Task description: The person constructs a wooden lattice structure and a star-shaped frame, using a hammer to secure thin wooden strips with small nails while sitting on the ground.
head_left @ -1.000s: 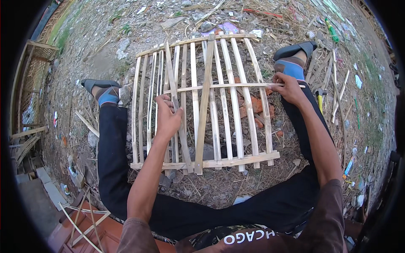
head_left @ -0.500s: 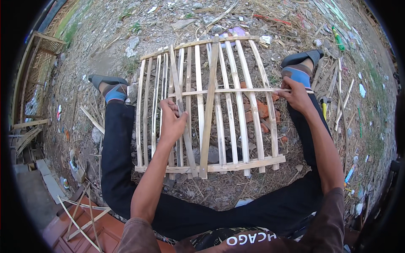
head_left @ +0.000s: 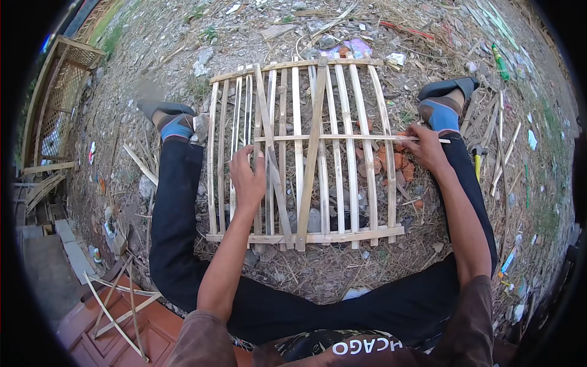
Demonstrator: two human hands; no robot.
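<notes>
A slatted panel (head_left: 296,180) of thin split-wood strips lies on the ground between my legs. Its upright slats are joined to a crossbar (head_left: 358,235) at the near side and another crossbar (head_left: 293,63) at the far side. Two slanting strips run over the slats; the wider one (head_left: 310,159) is near the middle. A thin crosswise strip (head_left: 361,137) spans the middle and right of the panel. My right hand (head_left: 426,147) pinches it near its right end. Close to its left end, my left hand (head_left: 247,180) rests over the left slats, its fingers stretched and apart.
Broken red brick (head_left: 400,165) lies under the panel's right side. A hammer (head_left: 477,156) with a yellow handle and loose wood strips (head_left: 504,153) are beyond my right leg. A green bottle (head_left: 500,63) lies far right. A reddish panelled board (head_left: 73,318) holds more strips.
My left hand's fingers have straightened from their curled hold near the strip's left end. My right hand still grips the strip. The whole view has shifted slightly.
</notes>
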